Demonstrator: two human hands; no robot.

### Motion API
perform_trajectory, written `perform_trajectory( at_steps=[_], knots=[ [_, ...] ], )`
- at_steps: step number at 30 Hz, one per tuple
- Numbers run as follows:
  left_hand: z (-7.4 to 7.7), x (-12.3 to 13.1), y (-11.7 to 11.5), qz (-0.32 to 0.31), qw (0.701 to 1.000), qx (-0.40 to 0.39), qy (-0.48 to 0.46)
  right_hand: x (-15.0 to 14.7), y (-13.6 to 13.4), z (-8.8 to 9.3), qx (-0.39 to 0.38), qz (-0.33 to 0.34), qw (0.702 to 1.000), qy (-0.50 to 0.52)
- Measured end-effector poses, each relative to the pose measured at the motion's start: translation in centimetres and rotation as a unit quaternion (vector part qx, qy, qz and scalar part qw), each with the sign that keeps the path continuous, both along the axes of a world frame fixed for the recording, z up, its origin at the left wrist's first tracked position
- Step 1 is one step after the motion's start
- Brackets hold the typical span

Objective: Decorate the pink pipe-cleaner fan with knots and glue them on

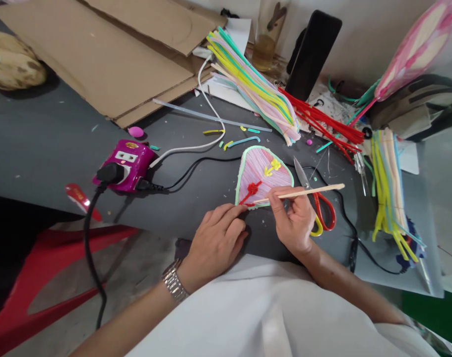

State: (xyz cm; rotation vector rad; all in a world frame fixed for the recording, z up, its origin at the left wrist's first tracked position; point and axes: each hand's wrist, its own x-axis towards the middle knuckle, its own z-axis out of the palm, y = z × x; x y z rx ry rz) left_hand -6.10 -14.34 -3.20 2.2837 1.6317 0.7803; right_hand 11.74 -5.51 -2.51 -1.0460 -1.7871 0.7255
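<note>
A pink striped fan-shaped craft piece (261,174) with a green rim, a red knot and yellow trim lies on the dark table (54,144). My left hand (216,240), with a metal watch at the wrist, rests at the piece's lower left corner, fingers curled and fingertips pressing its edge. My right hand (294,220) pinches a thin wooden stick (303,192) that lies across the piece's lower edge and points right. Scissors (317,201) with red and yellow handles lie just right of that hand.
Bundles of pastel (255,84), red (322,121) and yellow (387,183) pipe cleaners lie at the back and right. A magenta power strip (127,163) with black cables sits left. Cardboard sheets (110,49) cover the far left; a finished fan (415,47) stands far right.
</note>
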Motion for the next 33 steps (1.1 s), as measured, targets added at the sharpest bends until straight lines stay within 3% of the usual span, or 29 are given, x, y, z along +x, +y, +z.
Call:
perform_trajectory(
  at_steps=[4, 11, 18, 25, 30, 33],
  knots=[
    [0.01, -0.03, 0.05, 0.0, 1.0, 0.003, -0.004, -0.24, -0.26, -0.09, 0.02, 0.054, 0.998, -0.011],
    [-0.42, -0.14, -0.18, 0.005, 0.999, 0.024, -0.041, -0.44, 0.03, -0.48, 0.076, 0.089, 0.992, -0.054],
    [-0.78, -0.19, -0.41, 0.033, 0.996, 0.058, -0.066, -0.58, 0.03, -0.02, 0.015, 0.033, 0.999, -0.02],
    [-0.62, -0.18, -0.36, 0.038, 0.995, 0.058, -0.077, -0.78, -0.01, -0.18, 0.033, 0.078, 0.995, -0.056],
    [-0.73, -0.23, -0.49, 0.042, 0.993, 0.049, -0.095, -0.81, 0.08, 0.22, -0.007, 0.018, 1.0, -0.009],
    [-0.77, -0.28, -0.52, 0.041, 0.993, 0.044, -0.099, -0.64, 0.09, 0.23, 0.011, 0.038, 0.999, -0.029]
  ],
)
